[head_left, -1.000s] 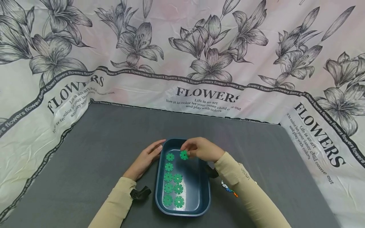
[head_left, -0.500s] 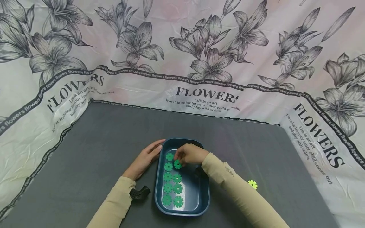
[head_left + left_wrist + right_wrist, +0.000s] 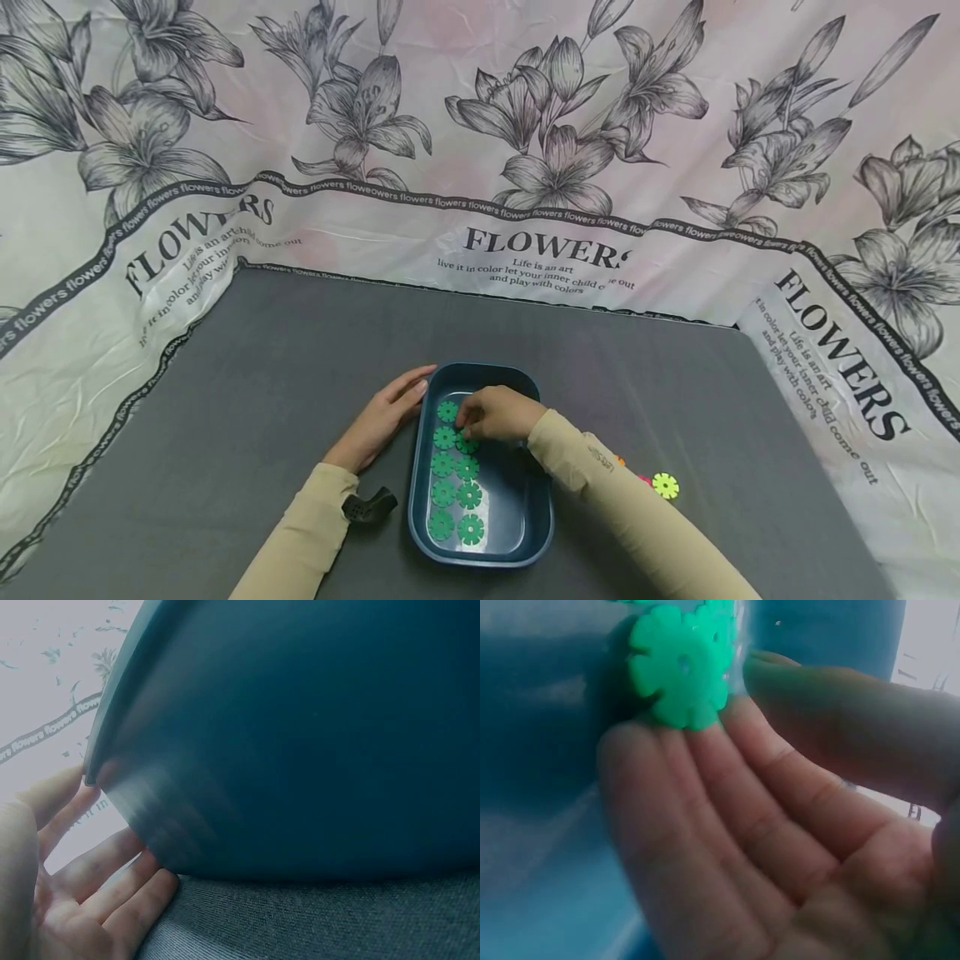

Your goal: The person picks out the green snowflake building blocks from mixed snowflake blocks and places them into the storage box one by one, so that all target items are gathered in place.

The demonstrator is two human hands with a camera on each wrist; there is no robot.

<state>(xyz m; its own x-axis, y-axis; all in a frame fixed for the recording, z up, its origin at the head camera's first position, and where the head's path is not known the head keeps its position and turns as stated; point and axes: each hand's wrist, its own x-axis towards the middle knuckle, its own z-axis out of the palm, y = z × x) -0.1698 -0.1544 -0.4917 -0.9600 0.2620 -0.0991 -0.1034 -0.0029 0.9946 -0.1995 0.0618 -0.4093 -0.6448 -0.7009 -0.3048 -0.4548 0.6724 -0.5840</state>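
A dark blue tray stands on the grey table and holds two columns of green notched discs. My left hand rests against the tray's left side, its fingers fairly straight on the outer wall and rim. In the left wrist view, the fingertips touch the tray wall. Inside the tray, my right hand reaches down over one green disc in the right column. The right wrist view shows this green disc right at the extended fingertips, with the thumb standing apart from it.
A yellow notched disc lies on the table right of the tray, beside pink and orange pieces partly hidden by the right sleeve. Flower-printed cloth rises behind the grey table. A black wrist device sits beside the left sleeve.
My right hand has moved left and down with a green disc to the right column, then its fingers have come away slightly. The left hand has stayed at the tray.
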